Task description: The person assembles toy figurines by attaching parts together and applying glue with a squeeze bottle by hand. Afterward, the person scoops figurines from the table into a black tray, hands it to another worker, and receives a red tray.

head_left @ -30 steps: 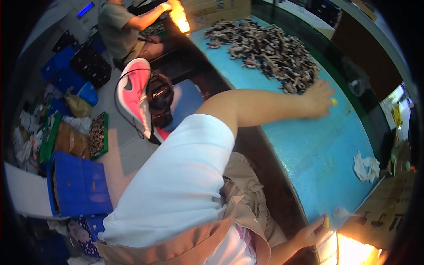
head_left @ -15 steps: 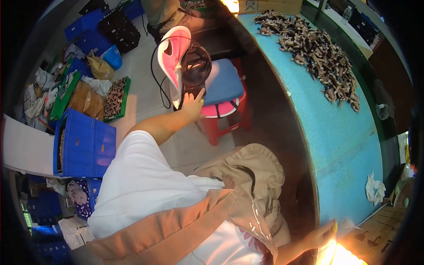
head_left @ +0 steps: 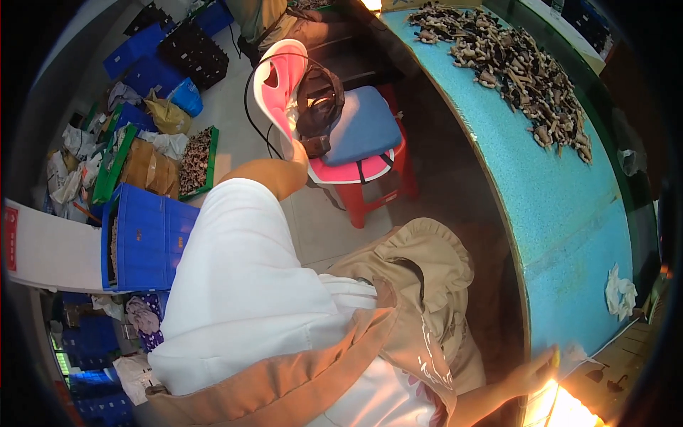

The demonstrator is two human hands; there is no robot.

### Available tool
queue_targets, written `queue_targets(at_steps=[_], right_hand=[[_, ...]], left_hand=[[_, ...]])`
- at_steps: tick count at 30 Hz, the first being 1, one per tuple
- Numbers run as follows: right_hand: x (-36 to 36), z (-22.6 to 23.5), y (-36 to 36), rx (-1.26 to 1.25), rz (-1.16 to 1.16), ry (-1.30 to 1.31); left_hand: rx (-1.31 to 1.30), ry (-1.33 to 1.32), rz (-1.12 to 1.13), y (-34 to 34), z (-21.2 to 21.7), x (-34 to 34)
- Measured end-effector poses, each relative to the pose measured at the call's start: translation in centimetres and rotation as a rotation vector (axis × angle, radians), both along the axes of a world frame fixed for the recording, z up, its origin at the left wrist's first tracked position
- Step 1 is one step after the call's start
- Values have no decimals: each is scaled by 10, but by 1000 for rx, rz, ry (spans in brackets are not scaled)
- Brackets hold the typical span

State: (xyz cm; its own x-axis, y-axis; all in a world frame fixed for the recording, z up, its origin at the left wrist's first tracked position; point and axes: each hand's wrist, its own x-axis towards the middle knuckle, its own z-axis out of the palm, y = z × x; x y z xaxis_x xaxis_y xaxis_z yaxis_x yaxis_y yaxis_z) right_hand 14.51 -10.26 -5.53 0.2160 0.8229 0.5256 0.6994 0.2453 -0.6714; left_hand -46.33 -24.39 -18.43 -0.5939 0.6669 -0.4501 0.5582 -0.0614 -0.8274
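Observation:
My left arm in a white sleeve reaches out to a red stool (head_left: 377, 192) with a blue cushion (head_left: 363, 128). My left hand (head_left: 299, 151) is mostly hidden behind my forearm and touches a dark strapped bag (head_left: 320, 107) and a pink-and-white curved thing (head_left: 279, 78) lying on the stool. Whether it grips them I cannot tell. My right hand (head_left: 537, 370) rests at the near edge of the turquoise table (head_left: 569, 235), with something yellow at its fingertips. A pile of dark brown pieces (head_left: 519, 64) lies far up the table.
A blue crate (head_left: 139, 235), a green tray of brown bits (head_left: 196, 160), sacks and more blue crates (head_left: 142, 57) crowd the floor on the left. A crumpled white cloth (head_left: 619, 292) lies on the table. Bright glare (head_left: 569, 409) sits by my right hand.
My left arm swung from the pile on the table down to the stool and is now at the bag. My view turned toward the floor. The right hand stayed at the table edge.

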Motion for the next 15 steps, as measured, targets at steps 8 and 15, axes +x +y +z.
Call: queue_targets(at_steps=[8,15], right_hand=[[1,4,-2,-2,73,-42],[3,10,3,-109,51,-45]], left_hand=[[-3,-326,133,-6,19,27],[5,-655,280,-33,40,49]])
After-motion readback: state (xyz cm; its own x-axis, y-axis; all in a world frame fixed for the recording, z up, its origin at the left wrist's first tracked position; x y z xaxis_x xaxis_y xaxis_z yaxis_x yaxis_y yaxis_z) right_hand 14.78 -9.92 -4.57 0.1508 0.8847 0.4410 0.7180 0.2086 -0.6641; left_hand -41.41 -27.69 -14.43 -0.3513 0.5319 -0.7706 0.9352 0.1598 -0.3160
